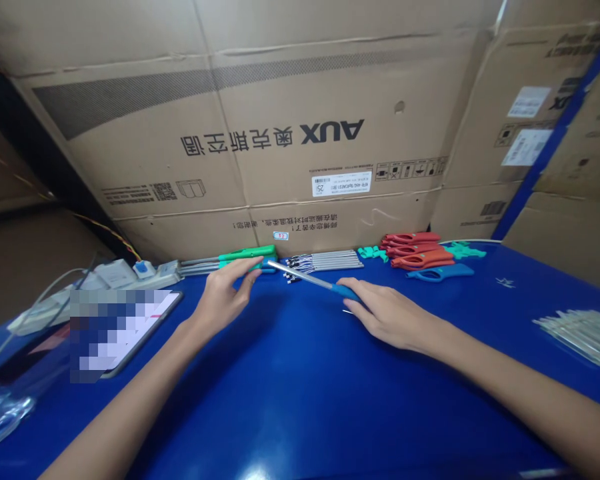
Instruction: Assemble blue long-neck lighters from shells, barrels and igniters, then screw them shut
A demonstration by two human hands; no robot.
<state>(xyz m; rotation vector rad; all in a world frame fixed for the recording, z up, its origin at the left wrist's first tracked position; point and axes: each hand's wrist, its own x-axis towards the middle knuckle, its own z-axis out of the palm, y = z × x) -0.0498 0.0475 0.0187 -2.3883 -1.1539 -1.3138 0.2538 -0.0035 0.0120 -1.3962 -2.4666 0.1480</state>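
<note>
One right hand [387, 313] clamped on blue-and-silver rod [307, 277]; left hand [224, 290] near it, grip unclear.

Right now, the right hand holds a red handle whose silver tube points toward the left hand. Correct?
Not quite: the handle is blue, as the head view shows; the right hand does hold it, silver tube toward the left hand.

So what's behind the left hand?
Beyond the left hand, green handles and grey rods lie near the cardboard wall. The hand covers part of them, so that stretch, and anything else hidden there, can't be seen.
</note>
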